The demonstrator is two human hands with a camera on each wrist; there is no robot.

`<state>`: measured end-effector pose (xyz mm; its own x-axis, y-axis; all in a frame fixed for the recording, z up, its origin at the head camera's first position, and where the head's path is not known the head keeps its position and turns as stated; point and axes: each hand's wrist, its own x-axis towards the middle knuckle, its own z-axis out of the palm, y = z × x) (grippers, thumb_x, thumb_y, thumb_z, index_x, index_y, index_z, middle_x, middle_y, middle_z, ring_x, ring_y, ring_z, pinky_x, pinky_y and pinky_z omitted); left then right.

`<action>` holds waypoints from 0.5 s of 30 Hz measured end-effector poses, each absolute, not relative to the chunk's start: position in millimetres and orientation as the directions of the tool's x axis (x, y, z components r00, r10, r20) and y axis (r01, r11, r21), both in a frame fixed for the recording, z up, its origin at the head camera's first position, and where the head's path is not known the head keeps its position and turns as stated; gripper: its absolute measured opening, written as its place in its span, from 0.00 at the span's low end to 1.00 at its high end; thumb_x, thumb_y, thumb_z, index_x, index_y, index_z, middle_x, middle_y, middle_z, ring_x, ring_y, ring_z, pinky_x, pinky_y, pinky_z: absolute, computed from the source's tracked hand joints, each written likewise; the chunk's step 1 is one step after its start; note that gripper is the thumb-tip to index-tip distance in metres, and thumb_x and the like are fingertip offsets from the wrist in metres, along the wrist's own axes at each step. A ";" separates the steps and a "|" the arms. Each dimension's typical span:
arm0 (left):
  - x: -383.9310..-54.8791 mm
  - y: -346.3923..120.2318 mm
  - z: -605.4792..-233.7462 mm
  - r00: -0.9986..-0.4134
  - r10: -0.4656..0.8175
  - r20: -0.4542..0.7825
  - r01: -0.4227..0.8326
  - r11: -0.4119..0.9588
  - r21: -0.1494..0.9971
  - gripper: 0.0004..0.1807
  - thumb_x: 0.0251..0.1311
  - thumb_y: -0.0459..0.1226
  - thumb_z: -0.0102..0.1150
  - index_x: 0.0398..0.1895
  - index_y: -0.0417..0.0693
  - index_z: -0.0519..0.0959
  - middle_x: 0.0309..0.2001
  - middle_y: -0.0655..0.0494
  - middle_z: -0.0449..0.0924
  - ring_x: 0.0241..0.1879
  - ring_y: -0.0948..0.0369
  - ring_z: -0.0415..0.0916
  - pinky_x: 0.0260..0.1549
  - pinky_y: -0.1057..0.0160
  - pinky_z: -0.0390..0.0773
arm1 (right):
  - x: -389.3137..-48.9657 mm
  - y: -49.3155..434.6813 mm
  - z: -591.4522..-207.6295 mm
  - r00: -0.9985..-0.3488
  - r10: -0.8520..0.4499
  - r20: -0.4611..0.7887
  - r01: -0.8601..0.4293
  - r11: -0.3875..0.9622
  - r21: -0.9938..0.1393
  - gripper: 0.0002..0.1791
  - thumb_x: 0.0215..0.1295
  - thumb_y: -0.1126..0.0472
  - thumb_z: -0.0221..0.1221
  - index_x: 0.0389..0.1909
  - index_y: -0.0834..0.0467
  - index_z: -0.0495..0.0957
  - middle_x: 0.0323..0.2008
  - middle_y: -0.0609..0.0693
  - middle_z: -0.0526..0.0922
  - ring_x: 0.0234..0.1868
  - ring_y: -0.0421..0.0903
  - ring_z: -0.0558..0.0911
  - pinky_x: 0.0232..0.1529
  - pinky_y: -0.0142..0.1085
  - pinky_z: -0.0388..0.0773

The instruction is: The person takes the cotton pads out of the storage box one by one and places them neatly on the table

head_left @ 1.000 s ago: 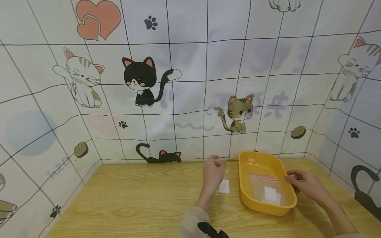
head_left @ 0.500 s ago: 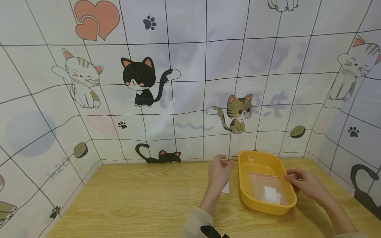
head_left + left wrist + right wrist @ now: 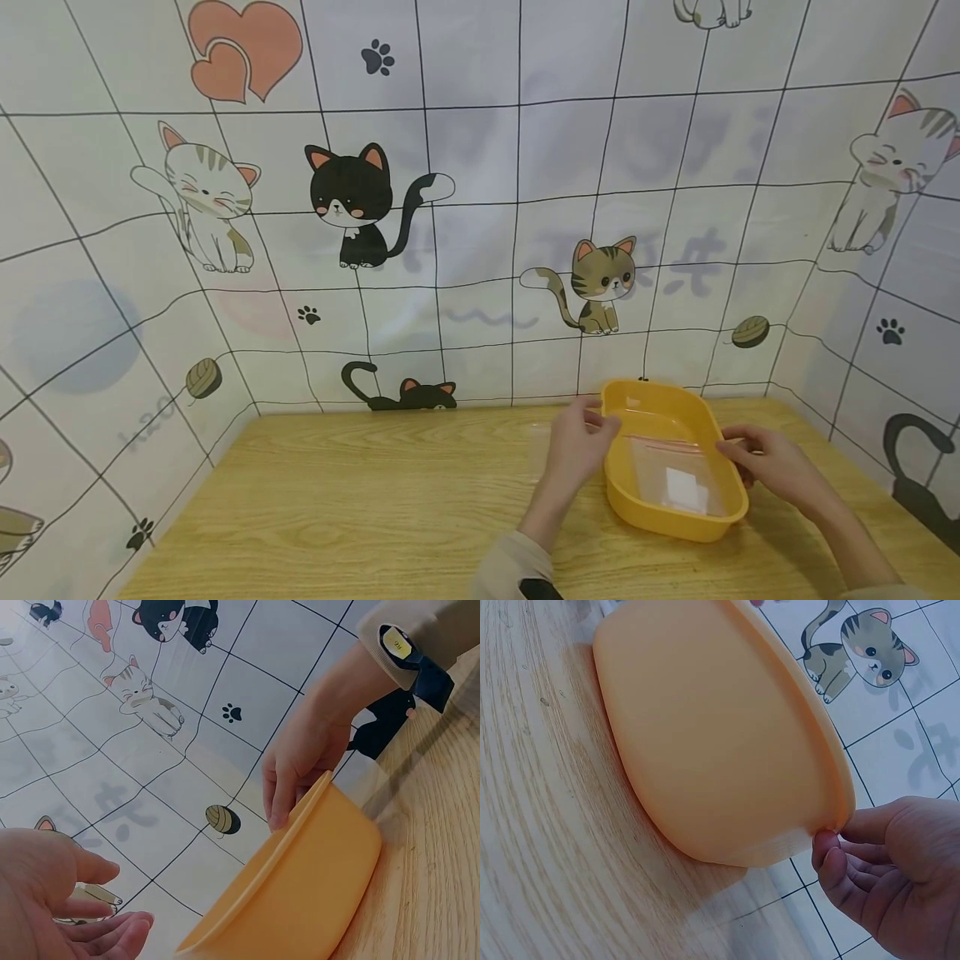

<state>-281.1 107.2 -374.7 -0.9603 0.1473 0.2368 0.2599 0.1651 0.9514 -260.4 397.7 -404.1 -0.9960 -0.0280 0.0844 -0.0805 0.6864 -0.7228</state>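
Observation:
A yellow plastic basin (image 3: pixel 678 527) with rounded ends stands at the right of the table. In it lies a clear zip bag (image 3: pixel 648 467) with a red seal line and a white label (image 3: pixel 686 490). My right hand (image 3: pixel 772 467) pinches the basin's right rim between thumb and fingers, as the right wrist view shows. By the left rim is my left hand (image 3: pixel 577 450), its fingers loosely bent and nothing between them in the left wrist view. Partly covered by this hand, another clear bag (image 3: pixel 538 442) lies on the table.
The wood-grain table (image 3: pixel 360 500) runs back to a wall covering (image 3: pixel 480 250) printed with grid lines and cartoon cats. The same covering continues up on the left and right sides. A black strap (image 3: pixel 538 588) sits on my left sleeve.
My left hand has moved right in steps, from beside the loose bag's white label to the basin's left rim, now covering that label. The right hand and basin have stayed in place.

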 end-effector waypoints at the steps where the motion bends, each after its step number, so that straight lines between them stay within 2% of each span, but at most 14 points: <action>1: -280.4 107.5 -374.9 -0.957 0.154 0.247 0.271 0.160 0.949 0.18 0.63 0.37 0.67 0.54 0.39 0.79 0.35 0.58 0.80 0.33 0.65 0.77 0.30 0.67 0.80 | -260.4 397.6 -404.0 -0.996 -0.027 0.084 -0.079 0.687 -0.722 0.25 0.76 0.54 0.56 0.57 0.75 0.73 0.31 0.54 0.79 0.26 0.44 0.78 0.27 0.36 0.80; 7: -275.6 112.1 -374.4 -0.951 0.186 0.247 0.274 0.140 0.951 0.16 0.62 0.36 0.67 0.51 0.41 0.80 0.34 0.59 0.79 0.32 0.67 0.77 0.31 0.69 0.79 | -260.5 398.0 -403.0 -0.998 -0.019 0.068 -0.062 0.695 -0.717 0.27 0.77 0.53 0.55 0.58 0.75 0.71 0.33 0.54 0.80 0.27 0.45 0.79 0.28 0.36 0.81; 15: -267.4 118.2 -370.9 -0.958 0.229 0.172 0.215 0.180 0.960 0.18 0.64 0.38 0.67 0.56 0.45 0.79 0.36 0.62 0.78 0.34 0.67 0.77 0.31 0.68 0.79 | -261.4 398.0 -403.8 -0.997 -0.016 0.070 -0.061 0.702 -0.709 0.26 0.77 0.53 0.55 0.58 0.74 0.71 0.31 0.53 0.79 0.27 0.44 0.77 0.27 0.36 0.80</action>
<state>-267.4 118.2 -370.9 -0.9581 0.2293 0.1717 0.2150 0.1797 0.9599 -261.4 398.0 -403.8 -0.9974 -0.0158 0.0697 -0.0607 0.7023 -0.7093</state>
